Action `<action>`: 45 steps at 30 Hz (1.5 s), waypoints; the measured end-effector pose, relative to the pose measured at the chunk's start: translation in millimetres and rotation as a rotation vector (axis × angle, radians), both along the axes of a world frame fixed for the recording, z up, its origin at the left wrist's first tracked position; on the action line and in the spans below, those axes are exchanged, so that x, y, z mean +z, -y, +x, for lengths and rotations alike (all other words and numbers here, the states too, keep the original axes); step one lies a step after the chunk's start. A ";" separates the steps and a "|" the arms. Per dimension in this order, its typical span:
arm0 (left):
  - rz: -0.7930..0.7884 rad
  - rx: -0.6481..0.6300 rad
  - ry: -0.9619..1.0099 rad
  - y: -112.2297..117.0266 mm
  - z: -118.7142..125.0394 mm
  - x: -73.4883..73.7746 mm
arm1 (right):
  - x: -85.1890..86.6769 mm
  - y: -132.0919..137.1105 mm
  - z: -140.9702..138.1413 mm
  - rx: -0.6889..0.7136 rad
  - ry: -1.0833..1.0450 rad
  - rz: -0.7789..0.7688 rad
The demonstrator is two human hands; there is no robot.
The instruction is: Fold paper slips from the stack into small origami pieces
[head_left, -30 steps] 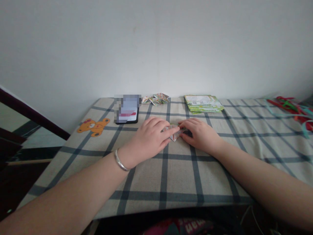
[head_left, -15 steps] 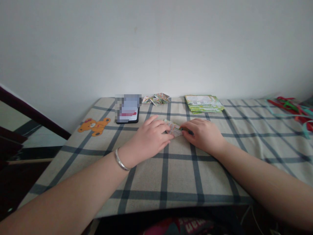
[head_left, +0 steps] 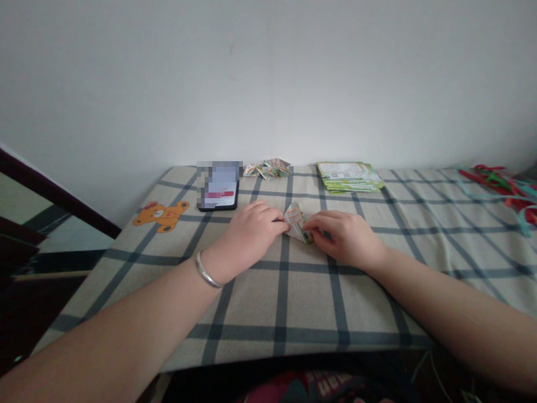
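A small folded piece of printed paper point(head_left: 296, 223) stands tilted up off the checked tablecloth point(head_left: 293, 291) between my two hands. My left hand point(head_left: 249, 235), with a silver bracelet at the wrist, pinches the paper's left edge with curled fingers. On the other side my right hand point(head_left: 346, 238) pinches its lower right corner, fingers also closed.
A black phone point(head_left: 218, 190) lies at the back left, beside a little heap of folded paper pieces point(head_left: 267, 168). A stack of green printed leaflets point(head_left: 348, 177) lies at the back middle. Red and green ribbons point(head_left: 503, 184) sit far right. An orange bear print point(head_left: 161, 215) marks the cloth.
The folded paper lay flat under my fingers, then was lifted and turned; it now stands up on edge, pinched between both hands. My hands drew slightly apart.
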State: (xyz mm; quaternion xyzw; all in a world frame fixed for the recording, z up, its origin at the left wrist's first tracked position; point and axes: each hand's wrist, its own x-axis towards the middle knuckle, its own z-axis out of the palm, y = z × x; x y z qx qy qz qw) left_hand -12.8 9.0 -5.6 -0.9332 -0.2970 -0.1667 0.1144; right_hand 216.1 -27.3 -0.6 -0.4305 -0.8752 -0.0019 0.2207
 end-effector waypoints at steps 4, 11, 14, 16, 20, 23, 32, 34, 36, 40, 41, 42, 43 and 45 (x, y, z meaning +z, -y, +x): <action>-0.095 0.006 0.042 -2.6 -2.3 -3.6 | -0.8 -0.7 -1.1 0.008 0.008 -0.032; -0.178 -0.054 0.110 -6.3 -4.3 -8.6 | -3.0 -6.5 1.7 -0.029 0.011 -0.032; -0.234 -0.124 0.119 -10.9 -7.0 -11.4 | -4.6 -12.3 3.9 -0.008 0.025 0.000; -0.266 -0.162 0.129 -14.6 -9.1 -12.4 | -5.4 -16.8 5.8 0.026 0.039 0.013; -0.308 -0.215 0.157 -20.0 -11.0 -12.6 | -6.3 -24.3 10.2 0.056 0.044 0.005; -0.334 -0.239 0.170 -20.8 -10.4 -12.3 | -6.6 -27.6 13.0 0.060 0.032 0.021; -0.322 -0.243 0.169 -14.3 -7.8 -5.7 | -3.2 -21.9 12.2 0.106 0.080 0.081; -0.306 -0.222 0.158 -13.0 -7.0 -3.9 | -2.6 -20.6 11.0 0.107 0.081 0.090; -0.289 -0.198 0.144 -12.5 -6.8 -2.9 | -1.7 -19.5 9.2 0.164 0.076 0.077; -0.267 -0.165 0.120 -12.5 -7.1 -2.6 | 2.1 -15.7 4.8 0.291 0.053 -0.008; -0.256 -0.153 0.116 -12.0 -6.8 -2.4 | 3.1 -14.5 3.7 0.289 0.056 -0.022; -0.240 -0.137 0.112 -11.1 -6.3 -2.1 | 4.1 -13.3 2.8 0.275 0.068 -0.027; -0.221 -0.119 0.107 -9.9 -5.6 -1.7 | 4.9 -12.1 2.1 0.254 0.086 -0.025; -0.178 -0.083 0.099 -7.2 -3.9 -0.7 | 6.0 -10.3 1.0 0.215 0.140 -0.016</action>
